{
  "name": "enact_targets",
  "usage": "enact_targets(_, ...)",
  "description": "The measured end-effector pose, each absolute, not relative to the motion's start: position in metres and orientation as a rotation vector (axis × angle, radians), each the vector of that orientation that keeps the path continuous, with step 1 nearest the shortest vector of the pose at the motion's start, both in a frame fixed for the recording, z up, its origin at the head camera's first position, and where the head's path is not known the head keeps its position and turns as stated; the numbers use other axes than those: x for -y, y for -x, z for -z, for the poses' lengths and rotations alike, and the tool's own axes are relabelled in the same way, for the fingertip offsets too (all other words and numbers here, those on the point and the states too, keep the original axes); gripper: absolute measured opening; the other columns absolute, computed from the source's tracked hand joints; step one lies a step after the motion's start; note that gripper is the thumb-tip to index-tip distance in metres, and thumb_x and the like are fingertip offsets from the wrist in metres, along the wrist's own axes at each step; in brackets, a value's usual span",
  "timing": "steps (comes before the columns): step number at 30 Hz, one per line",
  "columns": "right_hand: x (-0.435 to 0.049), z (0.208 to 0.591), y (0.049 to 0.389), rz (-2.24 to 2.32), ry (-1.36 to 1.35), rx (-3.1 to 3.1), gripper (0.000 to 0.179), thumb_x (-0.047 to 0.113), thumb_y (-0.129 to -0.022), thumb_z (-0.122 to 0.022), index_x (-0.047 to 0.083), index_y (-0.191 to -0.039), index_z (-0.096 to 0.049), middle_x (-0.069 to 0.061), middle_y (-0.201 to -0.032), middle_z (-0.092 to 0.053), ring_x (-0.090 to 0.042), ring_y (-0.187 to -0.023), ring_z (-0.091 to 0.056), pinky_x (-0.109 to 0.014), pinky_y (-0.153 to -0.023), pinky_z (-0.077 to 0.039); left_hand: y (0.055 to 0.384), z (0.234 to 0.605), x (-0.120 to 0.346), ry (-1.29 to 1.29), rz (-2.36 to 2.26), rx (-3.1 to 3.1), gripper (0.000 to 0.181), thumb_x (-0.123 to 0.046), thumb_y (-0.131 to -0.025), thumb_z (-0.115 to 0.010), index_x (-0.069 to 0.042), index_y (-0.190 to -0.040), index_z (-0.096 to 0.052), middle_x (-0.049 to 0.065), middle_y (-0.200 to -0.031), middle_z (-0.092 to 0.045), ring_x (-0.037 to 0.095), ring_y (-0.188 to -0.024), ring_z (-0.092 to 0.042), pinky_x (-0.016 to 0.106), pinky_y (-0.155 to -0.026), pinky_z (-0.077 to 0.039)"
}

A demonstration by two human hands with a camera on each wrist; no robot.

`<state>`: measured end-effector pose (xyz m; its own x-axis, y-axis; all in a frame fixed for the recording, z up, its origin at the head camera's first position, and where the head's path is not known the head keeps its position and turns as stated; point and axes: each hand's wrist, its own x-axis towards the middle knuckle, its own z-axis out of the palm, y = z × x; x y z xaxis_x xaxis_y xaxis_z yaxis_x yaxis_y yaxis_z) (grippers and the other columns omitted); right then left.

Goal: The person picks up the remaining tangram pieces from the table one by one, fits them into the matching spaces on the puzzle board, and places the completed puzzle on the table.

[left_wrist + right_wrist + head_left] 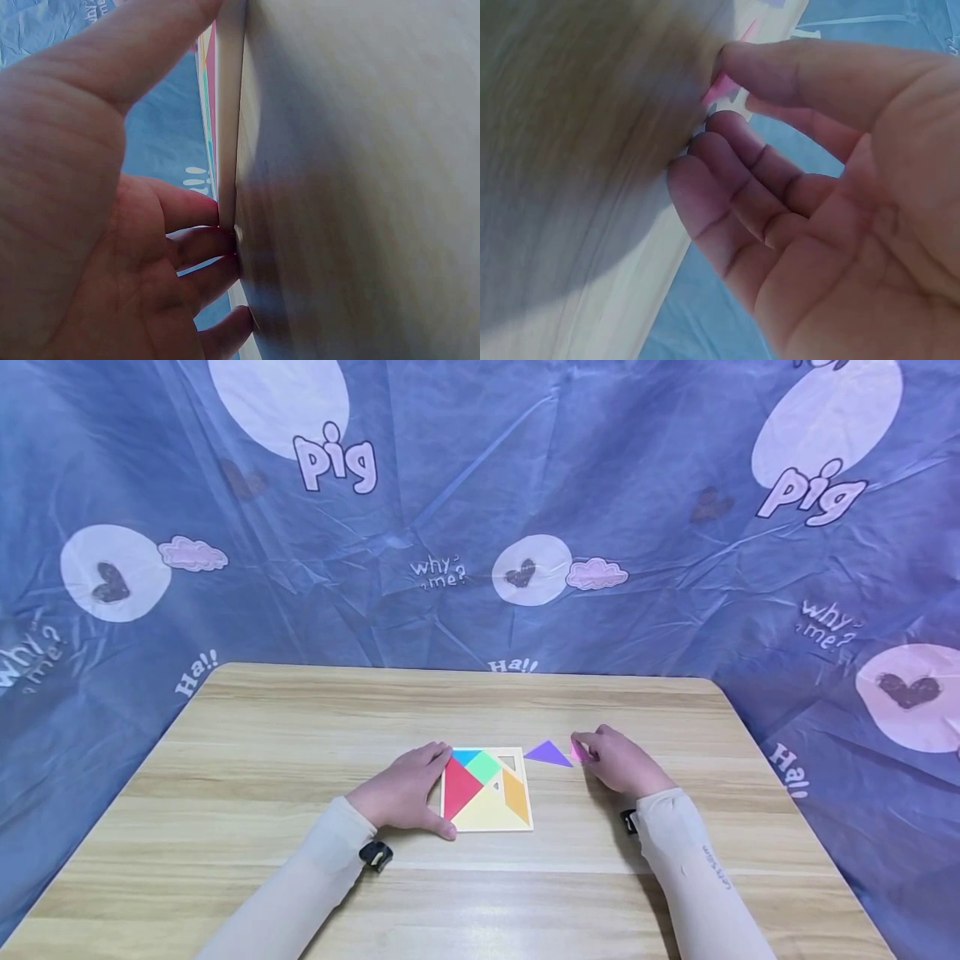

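A square tangram board [487, 832] lies on the table with red, blue, green, yellow and orange pieces set in it. An uncovered patch [508, 762] shows near its upper right corner. My left hand [405, 789] grips the board's left side, thumb at the near corner and fingers at the far one; in the left wrist view the fingertips meet its edge. Between thumb and index finger, my right hand [618, 762] pinches a pink tangram piece [721, 88], partly hidden by the fingers. Its other fingertips are down at the tabletop. A purple triangle [550, 754] lies between board and right hand.
The wood-grain table [300, 710] reaches back to a blue printed cloth [450, 635] hanging behind and along both sides. Dark straps [376, 856] circle both wrists over pale sleeves.
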<state>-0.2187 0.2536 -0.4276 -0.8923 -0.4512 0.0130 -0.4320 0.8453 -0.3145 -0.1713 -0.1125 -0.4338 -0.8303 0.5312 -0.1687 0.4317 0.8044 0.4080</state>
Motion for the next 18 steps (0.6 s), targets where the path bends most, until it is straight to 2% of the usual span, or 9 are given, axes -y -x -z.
enact_targets(5, -0.2495, 0.4235, 0.2156, 0.465, 0.727, -2.965, 0.028, -0.002, -0.095, -0.065, -0.001, -0.122, -0.071, -0.009, -0.088, -0.058, -0.02, -0.078, -0.052, -0.04, -0.075, -0.051, 0.1713, 0.4337, 0.1132, -0.728, -0.521, -2.713, 0.128, -0.065, -0.069, -0.088, 0.001, -0.161, -0.029, 0.016, -0.168, -0.029, 0.035, -0.154, -0.029, 0.046, -0.124, -0.03)
enact_targets(9, -0.2474, 0.4213, 0.2141, 0.421, 0.749, -2.951, 0.03, 0.0, -0.098, -0.062, 0.002, -0.128, -0.069, -0.01, -0.088, -0.056, -0.023, -0.078, -0.053, -0.043, -0.075, -0.052, 0.1716, 0.4339, 0.1133, -0.712, -0.514, -2.714, 0.128, -0.066, -0.069, -0.088, 0.0, -0.162, -0.029, 0.016, -0.168, -0.028, 0.034, -0.154, -0.028, 0.046, -0.124, -0.03)
enact_targets(12, -0.2467, 0.4221, 0.2138, 0.392, 0.751, -2.946, 0.034, -0.002, -0.097, -0.062, 0.002, -0.13, -0.068, -0.011, -0.09, -0.055, -0.024, -0.08, -0.055, -0.045, -0.078, -0.053, 0.1716, 0.4335, 0.1132, -0.711, -0.521, -2.713, 0.128, -0.066, -0.069, -0.088, 0.0, -0.161, -0.029, 0.016, -0.168, -0.029, 0.035, -0.154, -0.029, 0.047, -0.124, -0.03)
enact_targets(18, -0.2451, 0.4247, 0.215, 0.423, 0.733, -2.989, 0.02, -0.004, -0.093, -0.065, 0.001, -0.11, -0.073, -0.009, -0.088, -0.057, -0.024, -0.08, -0.056, -0.045, -0.079, -0.054, 0.1718, 0.4336, 0.1133, -0.729, -0.514, -2.715, 0.128, -0.066, -0.069, -0.088, 0.001, -0.161, -0.03, 0.016, -0.167, -0.03, 0.034, -0.153, -0.029, 0.046, -0.124, -0.03)
